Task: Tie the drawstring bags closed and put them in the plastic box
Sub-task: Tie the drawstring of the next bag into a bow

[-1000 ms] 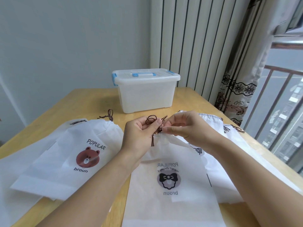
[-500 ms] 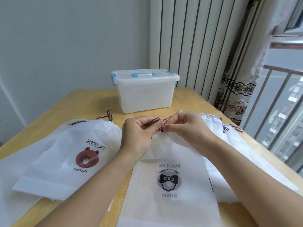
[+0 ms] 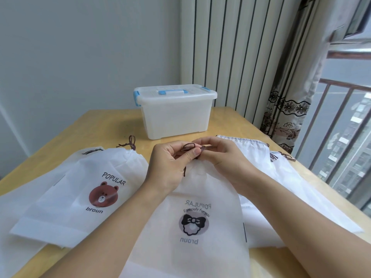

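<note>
L hand [image 3: 168, 163] & R hand [image 3: 218, 155]: each grip pinches brown drawstring [image 3: 188, 147] at neck of bow-print bag [image 3: 192, 207]; lidded plastic box [image 3: 174, 113] behind on tabletop [image 3: 112, 125].

Scene evenly lit by soft daylight admitted from the window [image 3: 341, 121] at 3 o'clock. Shadows faint and diffuse. Mild sheen noted on the table [image 3: 226, 121] at 12 o'clock. Wide-angle bending seen at edges; slight overall softness.
</note>
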The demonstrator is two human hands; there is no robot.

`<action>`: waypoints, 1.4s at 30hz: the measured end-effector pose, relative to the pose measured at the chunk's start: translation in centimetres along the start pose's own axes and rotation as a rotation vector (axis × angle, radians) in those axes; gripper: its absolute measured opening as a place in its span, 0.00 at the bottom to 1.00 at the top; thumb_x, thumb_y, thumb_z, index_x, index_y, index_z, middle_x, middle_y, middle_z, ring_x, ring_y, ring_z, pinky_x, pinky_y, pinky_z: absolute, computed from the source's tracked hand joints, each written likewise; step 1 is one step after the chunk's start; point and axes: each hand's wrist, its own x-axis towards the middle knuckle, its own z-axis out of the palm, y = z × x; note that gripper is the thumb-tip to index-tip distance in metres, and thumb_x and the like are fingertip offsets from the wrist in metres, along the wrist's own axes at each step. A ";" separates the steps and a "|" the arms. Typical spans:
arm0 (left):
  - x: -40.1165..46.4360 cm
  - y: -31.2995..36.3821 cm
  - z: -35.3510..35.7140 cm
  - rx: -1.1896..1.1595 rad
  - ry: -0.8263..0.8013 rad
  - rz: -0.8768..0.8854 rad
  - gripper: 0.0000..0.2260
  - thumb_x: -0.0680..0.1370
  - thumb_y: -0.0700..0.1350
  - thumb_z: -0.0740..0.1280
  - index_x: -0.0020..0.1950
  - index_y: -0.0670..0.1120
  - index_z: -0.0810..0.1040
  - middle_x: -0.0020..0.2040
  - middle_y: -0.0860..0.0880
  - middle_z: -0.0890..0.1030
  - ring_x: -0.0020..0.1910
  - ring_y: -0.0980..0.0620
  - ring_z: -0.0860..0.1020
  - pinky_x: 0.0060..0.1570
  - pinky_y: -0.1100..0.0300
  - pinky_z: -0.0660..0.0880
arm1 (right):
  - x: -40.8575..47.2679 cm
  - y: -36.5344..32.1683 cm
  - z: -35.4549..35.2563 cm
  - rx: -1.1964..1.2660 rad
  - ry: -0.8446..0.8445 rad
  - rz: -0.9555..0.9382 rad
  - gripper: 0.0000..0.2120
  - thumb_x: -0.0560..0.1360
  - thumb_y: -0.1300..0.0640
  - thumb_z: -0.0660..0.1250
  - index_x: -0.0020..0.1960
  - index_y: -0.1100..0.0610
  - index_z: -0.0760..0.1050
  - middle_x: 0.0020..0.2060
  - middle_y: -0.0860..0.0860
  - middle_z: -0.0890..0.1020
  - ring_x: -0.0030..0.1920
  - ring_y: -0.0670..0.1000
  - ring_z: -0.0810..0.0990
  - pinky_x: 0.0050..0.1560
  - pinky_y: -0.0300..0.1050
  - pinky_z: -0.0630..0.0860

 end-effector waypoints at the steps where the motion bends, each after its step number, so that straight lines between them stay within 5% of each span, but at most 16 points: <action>1: 0.1 0.0 -0.1 -0.001 0.008 0.001 0.04 0.74 0.36 0.73 0.44 0.44 0.85 0.41 0.50 0.87 0.42 0.54 0.83 0.49 0.62 0.79 | 0.0 0.0 -0.1 0.094 -0.030 0.061 0.08 0.76 0.68 0.70 0.54 0.60 0.82 0.48 0.61 0.86 0.44 0.56 0.82 0.46 0.49 0.79; 4: 0.2 0.3 -0.3 -0.006 0.014 0.016 0.04 0.74 0.35 0.73 0.44 0.43 0.85 0.39 0.52 0.86 0.40 0.57 0.83 0.46 0.67 0.77 | 0.5 -0.2 -1.1 0.316 -0.136 0.198 0.15 0.75 0.71 0.68 0.58 0.58 0.82 0.50 0.58 0.84 0.50 0.56 0.80 0.52 0.49 0.77; 8: 0.1 0.5 -0.3 -0.045 0.024 0.013 0.06 0.74 0.33 0.72 0.44 0.43 0.84 0.37 0.54 0.86 0.39 0.60 0.83 0.44 0.69 0.76 | 0.7 -0.8 -2.1 0.314 -0.302 0.260 0.20 0.71 0.63 0.71 0.62 0.57 0.81 0.49 0.52 0.84 0.44 0.49 0.81 0.42 0.42 0.80; 16: 0.0 0.5 -0.3 -0.068 0.000 -0.033 0.06 0.74 0.34 0.72 0.46 0.44 0.85 0.40 0.50 0.87 0.40 0.55 0.84 0.45 0.67 0.77 | 1.4 -0.7 -2.9 0.216 -0.165 0.138 0.11 0.76 0.70 0.67 0.51 0.59 0.84 0.40 0.56 0.84 0.39 0.51 0.82 0.44 0.43 0.82; 25: -0.4 0.4 0.1 -0.098 0.023 -0.093 0.06 0.74 0.36 0.72 0.46 0.46 0.85 0.41 0.48 0.87 0.39 0.52 0.85 0.45 0.63 0.79 | 1.3 -0.5 -2.6 0.215 -0.177 0.111 0.12 0.77 0.69 0.66 0.57 0.58 0.82 0.45 0.55 0.84 0.42 0.52 0.82 0.48 0.44 0.80; 31: -0.6 0.6 0.3 -0.127 0.011 -0.113 0.06 0.75 0.34 0.71 0.46 0.43 0.84 0.38 0.49 0.86 0.37 0.53 0.84 0.42 0.66 0.78 | 1.4 -0.3 -2.8 0.255 -0.214 0.098 0.17 0.68 0.68 0.72 0.57 0.60 0.81 0.42 0.56 0.83 0.38 0.49 0.82 0.42 0.39 0.81; 42: -0.6 0.6 0.1 -0.182 0.052 -0.181 0.05 0.74 0.34 0.72 0.48 0.41 0.84 0.38 0.46 0.85 0.36 0.53 0.83 0.42 0.66 0.77 | 1.4 -1.1 -3.8 -0.199 -0.158 -0.047 0.13 0.72 0.67 0.75 0.56 0.64 0.81 0.33 0.55 0.83 0.30 0.49 0.80 0.36 0.39 0.79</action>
